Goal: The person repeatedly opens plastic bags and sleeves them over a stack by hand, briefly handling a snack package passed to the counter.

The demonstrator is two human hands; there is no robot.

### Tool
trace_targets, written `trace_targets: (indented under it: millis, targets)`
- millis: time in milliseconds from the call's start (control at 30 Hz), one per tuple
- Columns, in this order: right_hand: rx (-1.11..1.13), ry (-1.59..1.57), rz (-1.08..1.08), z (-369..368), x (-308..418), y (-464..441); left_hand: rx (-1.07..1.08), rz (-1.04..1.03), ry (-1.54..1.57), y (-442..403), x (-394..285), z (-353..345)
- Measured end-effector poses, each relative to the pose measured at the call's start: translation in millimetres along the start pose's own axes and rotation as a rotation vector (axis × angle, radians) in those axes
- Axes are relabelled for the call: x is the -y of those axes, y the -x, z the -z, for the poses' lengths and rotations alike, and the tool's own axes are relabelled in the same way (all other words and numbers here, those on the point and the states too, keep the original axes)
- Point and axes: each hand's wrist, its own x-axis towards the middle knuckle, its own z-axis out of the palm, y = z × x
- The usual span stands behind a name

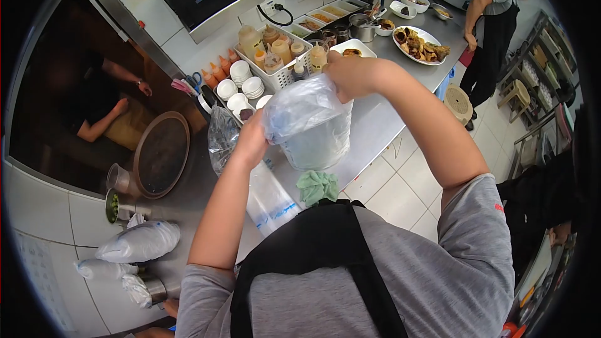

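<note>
A clear plastic bag (300, 107) is stretched between my two hands, over the steel counter's front edge. My left hand (251, 141) is closed on the bag's left side. At its upper right edge, my right hand (347, 76) is closed on the plastic, with some fingertips hidden. Below the bunched top, the lower part looks like a translucent tub or a filled bag; I cannot tell which. Close under it lies a crumpled green cloth (317, 186). A flat stack of plastic bags (270, 199) rests on the counter beside my left forearm.
Behind the bag stand a white basket (282, 78) of sauce bottles and stacked small white cups (240, 74). A plate of food (421, 46) is farther right. A round brown tray (161, 155) is at left. One person (494, 31) stands at right, another (106, 100) beyond the opening.
</note>
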Motion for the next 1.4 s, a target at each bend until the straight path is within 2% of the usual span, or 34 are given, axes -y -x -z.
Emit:
trace_targets:
  millis: [33,67,100,133,200,233,300,367,433,500,533,600,633,667,700,733,800,867,933,1000,1067,1133,1167,1233,1267,1333,1367,1400]
  targets:
    - [-0.001,0.001,0.000,-1.7,-7.6,-2.9,-0.014,0.022,0.142,1.6,7.6,-5.5]
    - [0.050,-0.134,0.070,-4.8,-16.5,-5.7,-0.026,0.044,0.284,2.9,13.8,-9.4]
    - [0.103,-0.268,0.141,-10.5,-27.7,-9.5,-0.037,0.096,0.333,4.2,15.5,-11.4]
    - [0.105,-0.266,0.146,-40.1,-48.9,-25.3,-0.043,0.095,0.335,6.1,21.8,-13.6]
    - [0.248,-0.398,0.571,-110.4,-91.0,-61.8,-0.048,0.154,0.517,3.7,45.7,-14.5]
    - [0.248,-0.397,0.573,-103.0,-79.3,-51.5,-0.024,0.189,0.523,0.5,60.0,-9.8]
    - [0.486,-0.714,0.061,-98.3,-53.2,-22.5,-0.051,0.220,0.503,3.0,85.0,-9.5]
    - [0.481,-0.825,0.041,-116.3,-51.9,-21.8,-0.100,0.295,0.493,10.3,98.2,-14.7]
    - [0.478,-0.937,0.020,-135.0,-59.5,-25.5,-0.104,0.295,0.528,11.0,111.2,-16.6]
    - [0.463,-1.237,0.094,-153.3,-68.9,-27.6,-0.105,0.294,0.558,12.2,122.1,-21.1]
    - [0.461,-1.238,0.096,-163.4,-71.8,-25.6,-0.172,0.271,0.574,12.6,126.6,-25.9]
    - [0.418,-1.747,0.037,-186.8,-74.2,-18.9,-0.233,0.240,0.589,5.9,156.5,-25.1]
    - [0.413,-1.743,0.041,-208.9,-76.4,-22.9,-0.325,0.030,0.070,-4.5,200.1,-15.7]
    - [0.329,-1.980,0.096,-237.4,-78.3,-29.6,-0.403,-0.180,-0.451,-6.6,225.6,-12.4]
    - [0.235,-2.214,0.154,-253.7,-76.8,-30.1,-0.444,-0.288,-0.517,4.8,217.8,-22.3]
    - [0.233,-2.212,0.157,-254.8,-66.3,-25.5,-0.444,-0.292,-0.517,13.1,213.0,-24.2]
    - [-0.097,-2.360,-0.014,-256.8,-44.3,-20.6,-0.453,-0.252,-0.693,24.1,208.1,-25.4]
    - [-0.115,-2.368,-0.035,-250.4,-41.8,-11.2,-0.427,-0.241,-0.707,24.0,205.6,-22.6]
    - [-0.158,-2.259,-0.153,-231.0,-38.5,1.1,-0.591,-0.247,-0.565,31.0,175.9,-26.8]
    - [-0.151,-2.260,-0.163,-228.2,-44.2,6.3,-0.572,-0.446,-0.299,32.9,124.7,-29.0]
    - [-0.161,-2.253,-0.192,-227.5,-44.8,13.9,-0.551,-0.733,-0.304,27.0,61.6,-38.6]
    - [-0.245,-2.270,-0.157,-228.3,-32.3,8.6,-0.324,-0.872,-0.219,18.5,3.9,-52.8]
    - [-0.275,-2.278,-0.143,-235.6,-30.5,1.8,-0.304,-0.885,-0.191,11.9,1.6,-46.3]
    - [-0.329,-2.273,-0.127,-239.2,-25.4,0.4,-0.192,-0.405,-0.412,8.3,4.8,-32.4]
    - [-0.339,-2.279,-0.191,-236.8,-21.2,2.1,-0.178,-0.420,-0.404,8.2,13.7,-36.8]
    - [-0.361,-2.290,-0.244,-238.9,-16.5,5.4,-0.512,-0.523,0.010,6.7,42.2,-41.3]
    - [-0.357,-2.337,-0.277,-245.4,-15.1,4.4,-0.502,-0.529,0.008,5.4,54.6,-48.9]
    - [-0.349,-2.383,-0.314,-254.9,-12.3,3.7,-0.638,-0.645,-0.025,5.3,68.7,-62.1]
